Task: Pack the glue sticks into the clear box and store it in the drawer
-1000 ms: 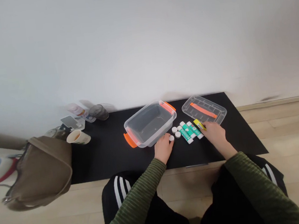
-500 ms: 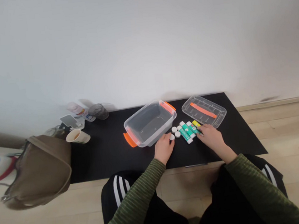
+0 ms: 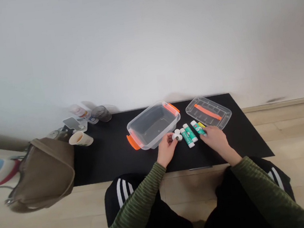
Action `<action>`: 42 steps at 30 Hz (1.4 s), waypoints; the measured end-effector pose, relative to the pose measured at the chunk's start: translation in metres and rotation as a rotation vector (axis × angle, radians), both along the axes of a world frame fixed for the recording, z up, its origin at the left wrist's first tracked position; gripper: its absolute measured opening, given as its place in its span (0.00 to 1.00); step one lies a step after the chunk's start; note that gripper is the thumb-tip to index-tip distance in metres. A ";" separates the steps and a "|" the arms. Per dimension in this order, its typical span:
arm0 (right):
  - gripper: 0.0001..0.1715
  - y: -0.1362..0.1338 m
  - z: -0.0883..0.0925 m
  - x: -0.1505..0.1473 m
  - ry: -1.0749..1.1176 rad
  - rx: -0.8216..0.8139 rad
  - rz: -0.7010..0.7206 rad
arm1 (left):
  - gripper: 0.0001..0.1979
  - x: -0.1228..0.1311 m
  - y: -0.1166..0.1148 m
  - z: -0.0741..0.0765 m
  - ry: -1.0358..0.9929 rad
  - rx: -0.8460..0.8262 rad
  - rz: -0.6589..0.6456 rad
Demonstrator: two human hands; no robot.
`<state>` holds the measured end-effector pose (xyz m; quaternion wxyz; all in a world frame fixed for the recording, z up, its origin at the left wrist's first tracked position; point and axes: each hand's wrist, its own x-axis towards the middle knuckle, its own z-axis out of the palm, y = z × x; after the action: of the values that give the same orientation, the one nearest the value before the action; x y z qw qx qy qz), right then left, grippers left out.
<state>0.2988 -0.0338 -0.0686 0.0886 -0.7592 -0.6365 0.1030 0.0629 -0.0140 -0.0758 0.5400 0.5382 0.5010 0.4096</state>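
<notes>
On a black mat (image 3: 113, 158) stands a clear plastic box (image 3: 153, 124) with orange handles. Right of it lie green-and-white glue sticks (image 3: 189, 135) in a row, with a yellow one (image 3: 201, 125) at the far end. My left hand (image 3: 167, 149) pinches a small white cap (image 3: 174, 137) next to two more loose caps (image 3: 178, 131). My right hand (image 3: 215, 139) has its fingers closed on a green glue stick (image 3: 198, 128) at the right of the row.
The box's clear lid (image 3: 208, 112) with an orange strip lies at the back right. A paper cup (image 3: 80, 139), a phone (image 3: 71, 123), a bottle and a dark glass (image 3: 102, 113) sit at the mat's left end. A brown bag (image 3: 42, 174) lies on the wooden floor.
My left hand has closed on a white cap and lifted it slightly. My right hand moved from the yellow stick to the green stick beside it and shifted it away from the row.
</notes>
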 end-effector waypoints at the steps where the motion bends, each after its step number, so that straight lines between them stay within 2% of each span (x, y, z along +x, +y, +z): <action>1: 0.16 -0.001 0.001 0.002 0.050 0.041 0.002 | 0.15 0.000 0.001 0.000 -0.145 -0.075 0.003; 3: 0.16 -0.004 0.003 0.004 0.189 0.118 0.027 | 0.17 0.001 0.002 0.000 -0.398 -0.222 -0.008; 5: 0.17 -0.009 0.006 0.003 0.367 0.165 0.071 | 0.16 0.001 0.002 0.001 -0.567 -0.326 -0.022; 9: 0.19 -0.017 0.011 -0.006 0.653 0.158 0.191 | 0.14 0.000 0.003 0.002 -0.712 -0.402 -0.041; 13: 0.18 -0.020 0.013 -0.015 0.641 0.156 0.320 | 0.12 0.001 0.004 0.000 -0.735 -0.425 -0.022; 17: 0.18 -0.020 0.013 -0.016 0.581 0.177 0.379 | 0.11 0.001 0.004 0.000 -0.738 -0.431 -0.007; 28: 0.17 -0.021 0.012 -0.014 0.559 0.244 0.368 | 0.16 0.001 0.001 0.004 -0.675 -0.332 0.006; 42: 0.20 -0.021 0.005 -0.011 0.745 0.196 0.303 | 0.18 0.000 0.000 0.009 -0.627 -0.303 -0.043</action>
<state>0.2873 -0.0546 -0.0634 0.3689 -0.5554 -0.6723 0.3215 0.0627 -0.0144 -0.0671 0.7500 0.3103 0.3543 0.4645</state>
